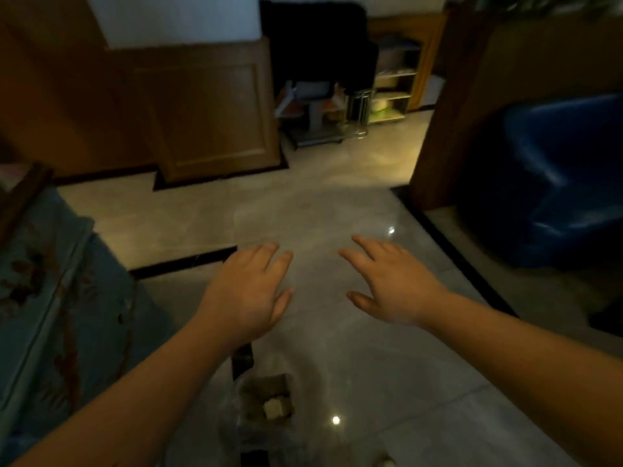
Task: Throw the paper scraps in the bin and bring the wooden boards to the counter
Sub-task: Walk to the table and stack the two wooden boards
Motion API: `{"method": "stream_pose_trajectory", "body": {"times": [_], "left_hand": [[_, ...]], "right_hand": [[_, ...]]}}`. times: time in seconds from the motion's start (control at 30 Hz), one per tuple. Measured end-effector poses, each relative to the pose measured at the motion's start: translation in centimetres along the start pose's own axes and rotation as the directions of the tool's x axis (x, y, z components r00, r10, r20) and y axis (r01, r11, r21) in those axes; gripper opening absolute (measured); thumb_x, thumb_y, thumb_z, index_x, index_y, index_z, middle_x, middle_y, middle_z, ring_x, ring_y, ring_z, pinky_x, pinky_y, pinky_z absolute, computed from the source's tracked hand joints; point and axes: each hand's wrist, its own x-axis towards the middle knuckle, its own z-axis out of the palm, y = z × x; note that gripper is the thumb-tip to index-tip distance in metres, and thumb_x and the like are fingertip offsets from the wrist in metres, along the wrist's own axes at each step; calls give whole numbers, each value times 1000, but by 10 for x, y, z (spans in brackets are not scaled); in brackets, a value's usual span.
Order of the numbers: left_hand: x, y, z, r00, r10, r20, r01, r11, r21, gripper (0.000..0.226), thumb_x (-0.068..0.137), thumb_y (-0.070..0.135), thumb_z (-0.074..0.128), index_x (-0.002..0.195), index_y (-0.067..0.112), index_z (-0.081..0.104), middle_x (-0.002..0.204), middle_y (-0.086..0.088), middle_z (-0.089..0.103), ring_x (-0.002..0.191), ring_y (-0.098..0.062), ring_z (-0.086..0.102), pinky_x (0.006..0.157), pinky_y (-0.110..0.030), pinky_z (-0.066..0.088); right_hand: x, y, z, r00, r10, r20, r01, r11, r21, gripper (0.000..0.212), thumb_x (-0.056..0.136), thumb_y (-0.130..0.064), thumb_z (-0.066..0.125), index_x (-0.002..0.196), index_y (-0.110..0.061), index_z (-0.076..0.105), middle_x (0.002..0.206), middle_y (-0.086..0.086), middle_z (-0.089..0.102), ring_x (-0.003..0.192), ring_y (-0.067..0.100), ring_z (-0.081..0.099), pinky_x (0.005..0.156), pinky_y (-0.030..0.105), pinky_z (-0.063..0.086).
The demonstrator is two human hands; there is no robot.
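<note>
The bin (pixel 266 404) sits on the floor (pixel 337 210), with paper scraps (pixel 274 407) inside. Above the bin, the left hand (pixel 247 294) and right hand (pixel 394 288) are spread wide and hold nothing. No wooden boards show. The room is dim, so I think a foot could knock the bin over.

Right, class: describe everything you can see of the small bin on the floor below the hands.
The small bin lined with a clear plastic bag stands upright on the glossy grey tiled floor, at the bottom of the view beneath the left forearm. Its opening looks roughly square. Inside lie brownish scraps and one pale crumpled piece. The bag's crinkled film spills around the rim. Neither hand touches it; blur hides finer detail.
</note>
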Motion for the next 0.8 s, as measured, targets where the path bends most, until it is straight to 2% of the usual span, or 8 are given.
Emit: {"method": "stream_pose_trajectory", "body": {"times": [0.17, 0.27, 0.4, 0.6, 0.8], "left_hand": [[59, 100, -23, 976, 212, -50, -212, 977, 4, 57, 87, 43, 52, 133, 11, 44, 138, -18, 48, 120, -35, 47, 98, -44, 41], [97, 170, -28, 949, 307, -73, -307, 952, 13, 58, 90, 48, 44, 138, 17, 36, 144, -12, 41, 127, -29, 40, 102, -41, 35], [150, 284, -33, 899, 428, -92, -430, 903, 5, 57, 89, 46, 43, 139, 19, 33, 145, -8, 39, 129, -25, 37, 105, -39, 31], [222, 452, -31, 826, 548, -132, -555, 832, -22, 57, 89, 47, 45, 139, 21, 35, 144, -6, 42, 129, -24, 38, 105, -41, 33], [283, 598, -24, 744, 640, -192, -664, 740, -108, 56, 89, 50, 46, 137, 22, 39, 141, -3, 47, 126, -21, 44, 100, -38, 40]], "right_hand": [[-92, 75, -38, 981, 193, -34, -195, 980, -35, 75, 87, -58, 47, 149, -30, 14, 161, 10, 14, 143, 31, 21, 113, 44, 25], [-145, 127, -56, 956, 286, -66, -288, 957, -31, 76, 87, -58, 48, 149, -31, 13, 161, 8, 15, 143, 28, 23, 112, 42, 27], [-225, 208, -73, 901, 416, -121, -422, 906, -30, 77, 85, -59, 48, 149, -31, 15, 160, 8, 19, 141, 27, 27, 112, 42, 29], [-360, 320, -91, 787, 589, -181, -607, 793, -59, 74, 85, -58, 46, 148, -31, 20, 159, 6, 23, 140, 25, 31, 111, 40, 29], [-490, 406, -111, 622, 757, -199, -780, 622, -70, 70, 86, -57, 46, 147, -29, 25, 157, 6, 28, 139, 25, 32, 111, 40, 31]]}}
